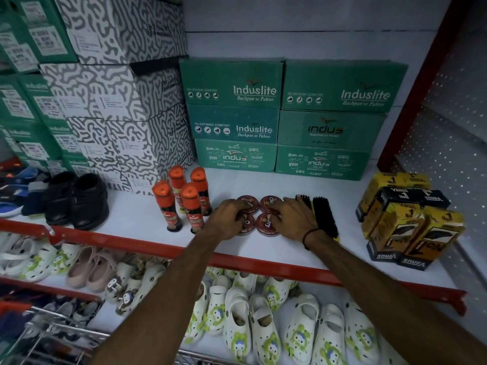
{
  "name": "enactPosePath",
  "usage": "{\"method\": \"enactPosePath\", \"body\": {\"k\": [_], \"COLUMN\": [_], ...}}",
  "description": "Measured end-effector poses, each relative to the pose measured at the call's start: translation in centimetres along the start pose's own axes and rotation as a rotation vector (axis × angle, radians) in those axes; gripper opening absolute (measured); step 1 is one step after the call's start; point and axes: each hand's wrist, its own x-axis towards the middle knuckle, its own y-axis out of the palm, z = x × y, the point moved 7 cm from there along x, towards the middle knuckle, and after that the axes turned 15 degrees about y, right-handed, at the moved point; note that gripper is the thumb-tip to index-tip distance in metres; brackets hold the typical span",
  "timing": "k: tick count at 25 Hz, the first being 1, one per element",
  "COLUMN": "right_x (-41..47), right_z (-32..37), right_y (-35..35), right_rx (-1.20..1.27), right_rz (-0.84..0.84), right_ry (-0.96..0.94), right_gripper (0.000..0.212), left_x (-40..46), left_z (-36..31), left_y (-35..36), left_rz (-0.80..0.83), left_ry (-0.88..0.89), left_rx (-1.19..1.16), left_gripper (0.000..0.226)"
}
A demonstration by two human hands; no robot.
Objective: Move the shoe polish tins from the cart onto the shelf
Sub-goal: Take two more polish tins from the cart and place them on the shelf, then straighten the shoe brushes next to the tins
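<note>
While bottles (181, 204) and brush (322, 217) flank them, tins (266, 223) crowd together.

Both hands, left (228, 219) and right (292, 216), rest on four tins (266, 224) on the shelf (290, 248).

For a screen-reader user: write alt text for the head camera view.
Both hands, left hand and right hand, rest on four red shoe polish tins grouped in a square on a white shelf. Orange-capped Kiwi polish bottles stand left, a black shoe brush right, green Induslite boxes behind.

Dark red tins (267, 202); green boxes (232, 83); perhaps black brush (324, 216)
</note>
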Motion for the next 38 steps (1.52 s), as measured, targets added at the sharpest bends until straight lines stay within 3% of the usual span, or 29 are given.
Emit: {"method": "enactPosePath", "body": {"k": [24,30,34,38], "right_x": [-0.6,-0.4,-1.0,-2.7], "right_z": [0.2,-2.8,-7.4,-9.9], "right_y": [-0.1,-3.9,-5.8,-5.2], "right_rx": [-0.054,0.207,0.217,0.257], "right_rz": [0.01,-0.085,-0.075,-0.003], "right_ry": [-0.007,0.105,0.207,0.253], "right_gripper": [0.044,0.04,0.041,0.041], "left_x": [-0.2,0.9,3.3,4.7], "left_z": [-0.3,-2.8,-7.4,-10.1], "left_y": [-0.1,-1.1,0.6,4.4], "left_rz": [0.02,-0.09,-0.009,0.202], "left_ry": [-0.026,0.002,0.084,0.136], "left_rx": [-0.007,-0.001,-0.019,0.073], "left_gripper": [0.049,0.05,0.062,0.086]}}
